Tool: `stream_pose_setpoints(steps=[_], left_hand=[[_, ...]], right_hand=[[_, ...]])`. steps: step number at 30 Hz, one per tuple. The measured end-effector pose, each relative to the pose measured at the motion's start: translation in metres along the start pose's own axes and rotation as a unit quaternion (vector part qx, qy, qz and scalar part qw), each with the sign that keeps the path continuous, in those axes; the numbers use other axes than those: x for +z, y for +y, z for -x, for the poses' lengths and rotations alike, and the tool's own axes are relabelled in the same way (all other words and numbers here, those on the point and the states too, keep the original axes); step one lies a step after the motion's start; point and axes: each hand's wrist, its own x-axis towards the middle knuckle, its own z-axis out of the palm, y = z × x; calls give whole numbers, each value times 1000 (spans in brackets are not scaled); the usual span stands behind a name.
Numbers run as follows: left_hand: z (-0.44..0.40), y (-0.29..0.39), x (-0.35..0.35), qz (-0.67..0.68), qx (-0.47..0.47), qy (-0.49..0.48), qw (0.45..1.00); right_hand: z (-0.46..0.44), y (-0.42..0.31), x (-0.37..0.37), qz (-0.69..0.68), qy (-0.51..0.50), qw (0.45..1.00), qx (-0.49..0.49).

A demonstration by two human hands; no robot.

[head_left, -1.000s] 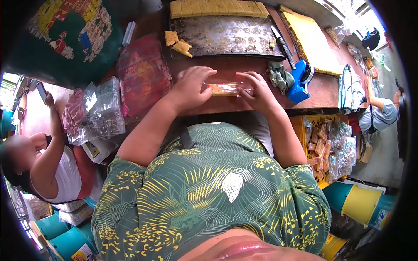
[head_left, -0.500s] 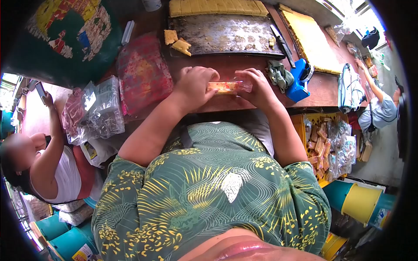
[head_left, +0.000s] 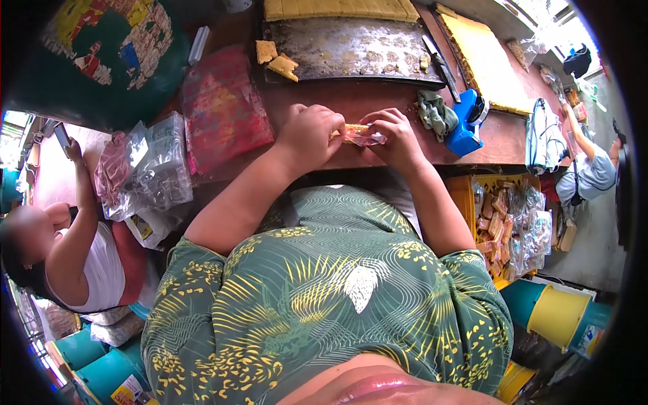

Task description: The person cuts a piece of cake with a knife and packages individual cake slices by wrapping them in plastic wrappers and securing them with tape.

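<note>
A small yellow cake bar in a clear wrapper with red print (head_left: 354,132) is held between my two hands, just above the table's near edge. My left hand (head_left: 309,135) is closed around its left end. The fingers of my right hand (head_left: 397,138) pinch the loose clear plastic at its right end. Part of the bar is hidden behind my left fingers. To the left of my left hand lies a stack of red-printed wrappers (head_left: 223,111). Closest to my right hand are a crumpled grey-green cloth (head_left: 437,115) and a blue tape dispenser (head_left: 466,125).
Behind my hands, a dark baking tray (head_left: 358,50) has cut cake (head_left: 341,9) along its far side. A knife (head_left: 442,67) lies beside it, near a yellow cake slab (head_left: 489,61). A crate (head_left: 462,192) of wrapped bars stands lower right. People are at both sides.
The wrapped bar has turned and shifted slightly right, showing less of its face. My right fingers have closed in on the wrapper's end, gathering the plastic.
</note>
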Motion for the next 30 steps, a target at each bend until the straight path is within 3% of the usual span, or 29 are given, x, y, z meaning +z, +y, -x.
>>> stream_pose_setpoints(steps=[8,11,14,15,17,20,23,24,27,29,30], left_hand=[[5,-7,9,15,-36,16,999],[6,-6,4,3,-50,30,998],[12,-23,1,131,-148,30,980],[13,-26,-3,195,-220,-1,956],[16,-33,4,221,-261,-15,940],[20,-43,12,335,-271,-19,902],[23,-62,15,417,-252,-91,868],[22,-63,12,433,-246,-129,858],[19,-55,8,496,-298,-116,808],[13,-32,-5,469,-331,-93,814],[12,-26,-9,455,-347,-82,816]], right_hand=[[5,-5,6,7,-20,999,41],[4,-10,4,1,15,998,61],[9,-8,10,-123,37,972,198],[11,-5,12,-167,32,952,255],[13,1,16,-253,20,896,364],[7,-2,15,-373,55,848,373],[22,25,24,-323,8,912,254],[22,26,25,-334,7,904,267],[21,19,24,-371,5,875,310],[14,2,15,-403,4,849,343],[13,1,13,-360,8,864,351]])
